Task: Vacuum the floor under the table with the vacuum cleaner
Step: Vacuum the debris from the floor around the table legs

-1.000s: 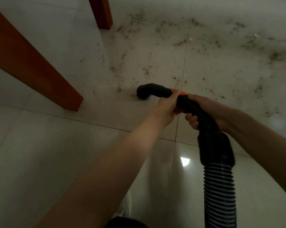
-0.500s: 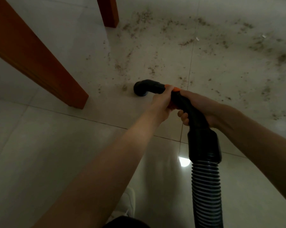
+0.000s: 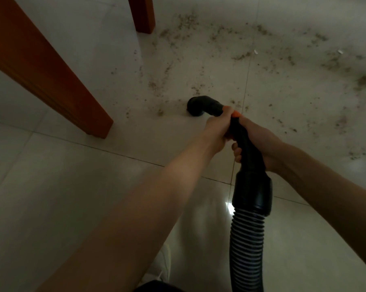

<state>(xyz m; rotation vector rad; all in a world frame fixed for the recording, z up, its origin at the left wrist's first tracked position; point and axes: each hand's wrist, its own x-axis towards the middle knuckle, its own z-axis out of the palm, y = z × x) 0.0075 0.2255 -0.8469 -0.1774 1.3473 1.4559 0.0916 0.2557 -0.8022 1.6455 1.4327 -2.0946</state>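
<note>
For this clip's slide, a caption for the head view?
Both hands, left and right, grip the vacuum hose handle, nozzle down among floor debris.

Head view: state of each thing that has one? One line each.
Vacuum nozzle: mouth down on the floor, among debris.
Vacuum handle: gripped by both hands.
Left hand: curled round the handle, nearer the nozzle.
Right hand: curled round the handle, behind the left.
Hose: attached to the handle's collar, runs out of frame.
Floor: tiled, debris still scattered ahead and to the right.
Table legs: standing on the floor.
</note>
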